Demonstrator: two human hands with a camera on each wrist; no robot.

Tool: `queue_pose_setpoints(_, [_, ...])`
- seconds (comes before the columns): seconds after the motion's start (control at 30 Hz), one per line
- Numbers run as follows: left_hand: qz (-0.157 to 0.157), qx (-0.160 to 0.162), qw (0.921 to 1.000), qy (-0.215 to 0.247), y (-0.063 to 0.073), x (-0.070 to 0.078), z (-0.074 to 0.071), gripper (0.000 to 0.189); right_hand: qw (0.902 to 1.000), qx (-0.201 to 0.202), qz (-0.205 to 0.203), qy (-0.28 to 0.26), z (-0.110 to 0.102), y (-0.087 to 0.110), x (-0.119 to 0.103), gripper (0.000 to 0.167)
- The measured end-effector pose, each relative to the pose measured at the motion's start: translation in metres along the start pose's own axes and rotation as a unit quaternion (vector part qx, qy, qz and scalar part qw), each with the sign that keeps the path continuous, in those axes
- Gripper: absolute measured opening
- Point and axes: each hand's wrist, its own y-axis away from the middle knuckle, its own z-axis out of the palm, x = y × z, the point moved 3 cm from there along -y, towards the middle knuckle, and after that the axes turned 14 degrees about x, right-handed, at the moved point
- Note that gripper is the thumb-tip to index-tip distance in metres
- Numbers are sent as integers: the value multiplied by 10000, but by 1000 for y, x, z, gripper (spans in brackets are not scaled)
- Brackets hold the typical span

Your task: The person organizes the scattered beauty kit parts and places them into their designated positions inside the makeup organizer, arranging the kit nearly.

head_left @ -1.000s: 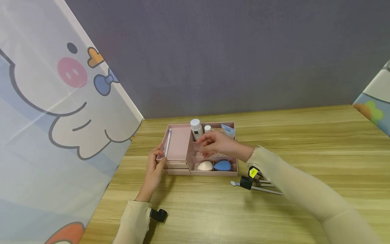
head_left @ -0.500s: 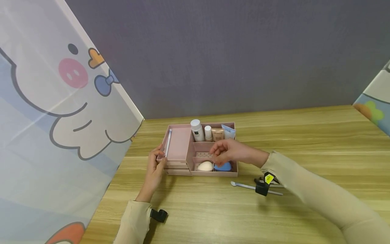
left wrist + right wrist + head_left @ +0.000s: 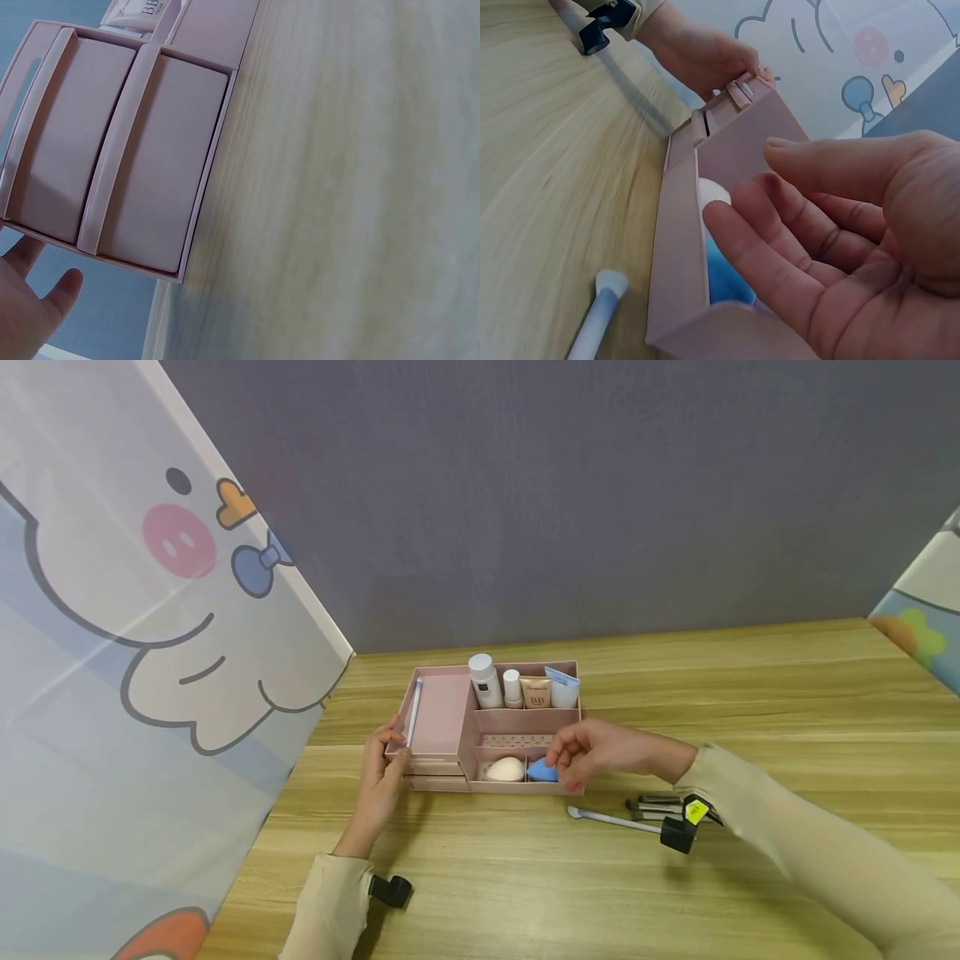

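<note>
A pink desktop organizer stands on the table. My left hand holds its front left corner, with fingers over the rim. A slim white stick lies in the organizer's raised top tray, near those fingers. My right hand hovers over the front right corner, fingers loosely curled and holding nothing. Partly hidden below it is a blue makeup sponge, also visible in the right wrist view. A cream makeup sponge occupies the compartment to its left. Two drawer fronts fill most of the organizer in the left wrist view.
Along the organizer's back row stand a white bottle, a small white-capped bottle, a BB cream tube and a light blue tube. A white-handled brush and several makeup brushes lie under the right wrist.
My right hand has moved right and toward me, from above the middle compartment to the front right corner, uncovering the back-row tubes. The left hand has stayed put.
</note>
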Motion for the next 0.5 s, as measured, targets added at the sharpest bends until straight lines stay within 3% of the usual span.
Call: queue_pose_setpoints(0.5, [-19, 18, 10000, -81, 0, 1, 0, 17, 9992, -292, 266, 92, -19, 26, 18, 29])
